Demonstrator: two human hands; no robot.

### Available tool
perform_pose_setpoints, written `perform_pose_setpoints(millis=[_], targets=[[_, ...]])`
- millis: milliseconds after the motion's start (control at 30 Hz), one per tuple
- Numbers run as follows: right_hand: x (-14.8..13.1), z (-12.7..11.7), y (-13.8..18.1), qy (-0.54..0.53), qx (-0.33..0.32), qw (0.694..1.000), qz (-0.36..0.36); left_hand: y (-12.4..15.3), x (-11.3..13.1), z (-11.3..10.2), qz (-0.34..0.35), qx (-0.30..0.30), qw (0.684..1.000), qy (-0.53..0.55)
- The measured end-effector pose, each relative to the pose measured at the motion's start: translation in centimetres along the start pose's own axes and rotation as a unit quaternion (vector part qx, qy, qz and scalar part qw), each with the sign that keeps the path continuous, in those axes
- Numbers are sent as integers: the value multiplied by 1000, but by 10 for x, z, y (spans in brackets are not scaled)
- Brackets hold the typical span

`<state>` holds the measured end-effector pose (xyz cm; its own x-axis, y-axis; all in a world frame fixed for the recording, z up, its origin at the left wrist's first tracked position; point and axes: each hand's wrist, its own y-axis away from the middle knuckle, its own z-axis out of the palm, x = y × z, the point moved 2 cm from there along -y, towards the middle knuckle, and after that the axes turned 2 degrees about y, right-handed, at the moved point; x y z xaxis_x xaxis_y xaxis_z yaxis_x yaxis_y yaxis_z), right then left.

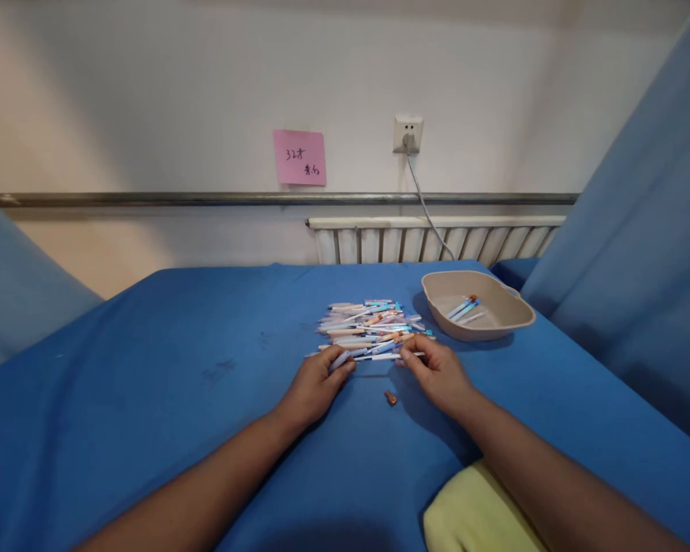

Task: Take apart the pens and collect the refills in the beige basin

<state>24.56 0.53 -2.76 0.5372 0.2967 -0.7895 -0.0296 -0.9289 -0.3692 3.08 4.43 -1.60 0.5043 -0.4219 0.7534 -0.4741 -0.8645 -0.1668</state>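
Note:
A heap of pens [368, 322] in white, pale blue, peach and brown lies on the blue-covered bed in front of me. At its near left edge, my left hand [319, 382] is closed, with a pale lavender pen part [339, 360] between thumb and fingers. My right hand [437, 372] pinches the right part of a slim white pen [385, 356] at the near right edge. The pen's other end reaches toward my left fingers; whether they touch it I cannot tell. A small brown piece [390, 398] rests on the cover between my hands, nearer to me.
A beige basin [494, 326] with a few pens [464, 308] in it stands right of the heap. Yellow cloth [477, 510] lies under my right forearm. Blue curtains [638, 230] hang at both sides. A radiator [437, 241] and a plugged cord [422, 199] are behind the bed.

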Motion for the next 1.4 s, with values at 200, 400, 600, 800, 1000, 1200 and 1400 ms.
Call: perform_pose_setpoints(millis=[200,400,600,800,1000,1200,1400], targets=[[-14,-4,2,45,-8,999,-30,0,-1,2,-32,-6,998,60],[-15,-6,3,61,-16,997,-39,0,-2,2,-46,-18,996,77],[-13,-7,3,60,-11,998,-27,1,-2,1,-51,-19,995,80],[-13,-7,3,60,-20,997,-32,2,-1,2,-38,-27,996,72],[-15,-5,5,68,-27,997,-39,3,2,2,-32,-21,997,63],[-19,-4,7,74,-43,995,-54,5,6,4,-24,-2,997,67],[-24,-1,10,42,-116,991,-47,8,10,4,-29,31,995,91]])
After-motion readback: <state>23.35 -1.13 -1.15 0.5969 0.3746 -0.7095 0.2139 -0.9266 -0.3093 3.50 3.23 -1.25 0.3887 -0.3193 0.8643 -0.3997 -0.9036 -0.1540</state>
